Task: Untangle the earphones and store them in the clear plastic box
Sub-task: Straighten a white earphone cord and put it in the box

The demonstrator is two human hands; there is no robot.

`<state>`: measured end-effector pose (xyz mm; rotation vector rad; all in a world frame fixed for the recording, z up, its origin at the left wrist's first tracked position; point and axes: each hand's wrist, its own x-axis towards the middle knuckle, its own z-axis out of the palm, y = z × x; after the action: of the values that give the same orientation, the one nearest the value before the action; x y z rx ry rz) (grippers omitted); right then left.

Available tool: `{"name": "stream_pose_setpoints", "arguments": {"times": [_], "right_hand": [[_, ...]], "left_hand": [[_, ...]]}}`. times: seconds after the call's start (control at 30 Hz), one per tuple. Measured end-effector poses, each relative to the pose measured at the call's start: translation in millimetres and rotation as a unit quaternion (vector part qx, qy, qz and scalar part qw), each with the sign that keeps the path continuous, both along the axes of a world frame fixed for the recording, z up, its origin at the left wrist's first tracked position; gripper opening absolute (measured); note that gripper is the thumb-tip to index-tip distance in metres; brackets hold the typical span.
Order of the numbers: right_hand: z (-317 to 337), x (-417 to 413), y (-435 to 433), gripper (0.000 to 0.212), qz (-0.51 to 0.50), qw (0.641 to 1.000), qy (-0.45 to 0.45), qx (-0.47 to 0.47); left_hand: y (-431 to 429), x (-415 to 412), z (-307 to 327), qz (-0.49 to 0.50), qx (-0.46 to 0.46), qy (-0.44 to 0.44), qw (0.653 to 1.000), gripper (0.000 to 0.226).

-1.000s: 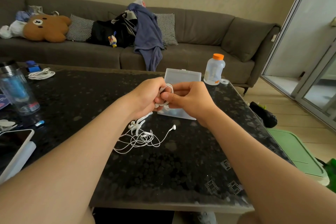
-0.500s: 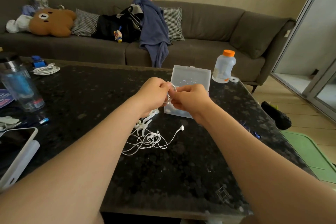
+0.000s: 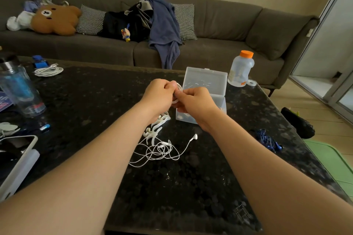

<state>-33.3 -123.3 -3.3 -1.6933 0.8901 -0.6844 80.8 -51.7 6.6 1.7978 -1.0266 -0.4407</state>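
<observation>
Both hands meet above the dark table [image 3: 95, 101], just left of the open clear plastic box [image 3: 206, 82]. My left hand [image 3: 159, 95] and my right hand [image 3: 194, 103] together grip a small coiled loop of white earphone cable [image 3: 178, 91]. Below the hands a tangle of white earphones [image 3: 158, 149] lies on the table, with one earbud [image 3: 194, 136] sticking out to the right. A dark blue earphone bundle [image 3: 267, 139] lies at the table's right edge.
A bottle with an orange cap [image 3: 241, 68] stands behind the box. At the left stand a clear water bottle [image 3: 19, 89], a coiled white cable [image 3: 48, 70] and a tablet [image 3: 17, 156]. A grey sofa [image 3: 210, 47] runs along the back.
The camera view has shifted, so the table and box sit more to the right. Both hands stay together on the coiled cable near the box.
</observation>
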Motion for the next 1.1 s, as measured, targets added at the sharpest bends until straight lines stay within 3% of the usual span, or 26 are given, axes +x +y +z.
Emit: {"name": "stream_pose_setpoints", "arguments": {"times": [0.17,0.3,0.37,0.43,0.47,0.53,0.67,0.9,1.0,1.1], "right_hand": [[-1,14,4,0.022,-0.029,0.998,-0.056,-0.024],[-6,19,5,0.025,-0.011,0.999,-0.05,-0.005],[-13,22,6,0.034,-0.022,0.999,-0.018,0.024],[-24,23,6,0.028,0.029,0.993,0.084,-0.083],[-28,23,9,0.025,0.089,0.973,0.146,-0.156],[-37,25,17,0.041,0.217,0.905,0.256,-0.262],[-43,32,27,0.046,0.304,0.852,0.295,-0.307],[-39,30,30,0.035,0.264,0.823,0.317,-0.39],[-26,18,31,0.038,0.209,0.83,0.317,-0.409],[-10,5,31,0.034,0.147,0.86,0.285,-0.397]], "left_hand": [[-5,1,4,0.078,-0.027,-0.058,0.995,0.037],[-1,11,-3,0.111,-0.001,-0.115,0.987,0.032],[-2,21,-9,0.14,0.01,-0.145,0.979,0.026],[0,29,-11,0.149,0.006,-0.122,0.981,0.022],[2,32,-12,0.146,0.005,-0.117,0.982,0.022],[5,33,-13,0.135,0.023,-0.125,0.983,0.022],[8,35,-17,0.127,0.043,-0.144,0.98,0.014],[10,30,-13,0.107,0.032,-0.135,0.985,0.018],[10,33,-13,0.13,0.01,-0.14,0.982,0.018],[11,36,-14,0.156,0.013,-0.138,0.978,0.018]]}}
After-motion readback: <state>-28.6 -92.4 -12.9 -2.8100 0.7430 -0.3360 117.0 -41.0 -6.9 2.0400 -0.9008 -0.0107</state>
